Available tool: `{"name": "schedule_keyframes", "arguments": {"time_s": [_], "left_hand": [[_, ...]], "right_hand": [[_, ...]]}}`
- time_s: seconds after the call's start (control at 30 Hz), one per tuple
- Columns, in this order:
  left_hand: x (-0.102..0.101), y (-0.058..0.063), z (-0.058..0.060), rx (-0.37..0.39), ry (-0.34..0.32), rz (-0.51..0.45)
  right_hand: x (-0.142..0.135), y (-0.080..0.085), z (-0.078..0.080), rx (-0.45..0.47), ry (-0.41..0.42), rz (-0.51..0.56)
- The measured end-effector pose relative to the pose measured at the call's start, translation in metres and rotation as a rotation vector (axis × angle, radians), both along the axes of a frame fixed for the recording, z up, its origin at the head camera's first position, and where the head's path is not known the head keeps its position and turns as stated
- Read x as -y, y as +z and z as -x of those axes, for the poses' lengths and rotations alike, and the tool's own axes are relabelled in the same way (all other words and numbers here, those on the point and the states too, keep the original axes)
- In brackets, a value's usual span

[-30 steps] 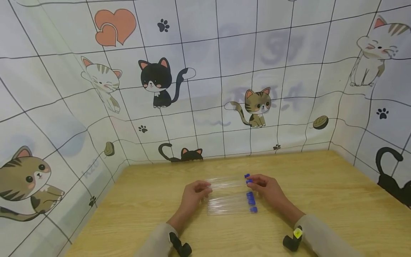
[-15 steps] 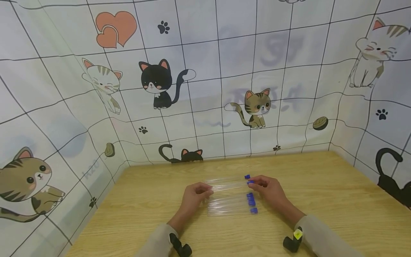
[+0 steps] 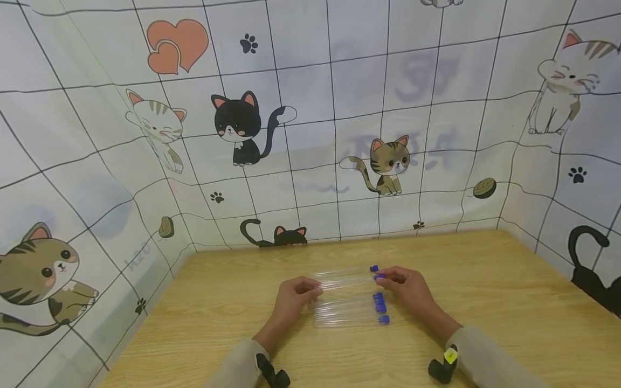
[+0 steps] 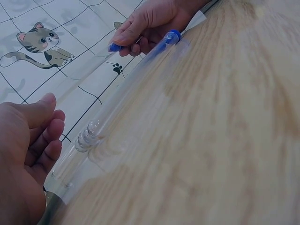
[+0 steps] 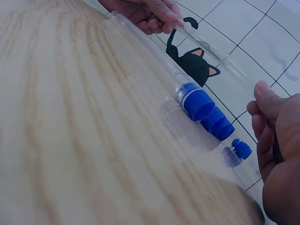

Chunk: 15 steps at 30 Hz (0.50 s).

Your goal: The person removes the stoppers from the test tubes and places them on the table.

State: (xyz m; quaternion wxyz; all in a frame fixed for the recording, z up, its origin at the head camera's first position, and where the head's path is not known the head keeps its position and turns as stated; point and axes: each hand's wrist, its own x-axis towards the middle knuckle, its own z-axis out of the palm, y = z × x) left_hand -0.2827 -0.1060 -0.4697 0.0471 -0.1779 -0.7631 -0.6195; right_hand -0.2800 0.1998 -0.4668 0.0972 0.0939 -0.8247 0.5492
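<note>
A clear test tube (image 3: 346,282) with a blue cap (image 4: 114,47) is stretched between both hands, raised off the table. My left hand (image 3: 295,295) pinches its plain end between thumb and fingers. At the other end, my right hand (image 3: 412,286) pinches the tube by its cap, which the fingers partly cover. Below the hands, several more clear tubes (image 3: 345,312) lie side by side, their blue caps (image 5: 199,104) all pointing right. Behind the held tube lies another one, with its small blue cap (image 3: 374,268) near the right fingertips.
The light wooden table (image 3: 218,323) reaches back to a white sheet (image 3: 310,134) printed with grid lines and cartoon cats, which also hangs along both sides. A black wrist camera (image 3: 442,369) is strapped to each sleeve.
Both hands keep their hold on the tube and barely move. The whole head view has shifted slightly downward in the frame; the tubes on the table lie as before.
</note>
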Motion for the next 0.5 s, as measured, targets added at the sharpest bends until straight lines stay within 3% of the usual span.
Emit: {"name": "schedule_keyframes", "arguments": {"time_s": [0.2, 0.4, 0.5], "left_hand": [[0.001, 0.001, -0.001, -0.016, 0.007, -0.015], [-0.001, 0.025, -0.018, -0.004, -0.003, -0.014], [-0.002, 0.027, -0.020, -0.005, -0.005, -0.027]], "right_hand": [[-0.001, -0.001, 0.002, 0.023, 0.101, 0.082], [-0.003, -0.001, 0.001, 0.012, 0.185, 0.133], [-0.004, -0.001, 0.002, 0.010, 0.211, 0.148]]}}
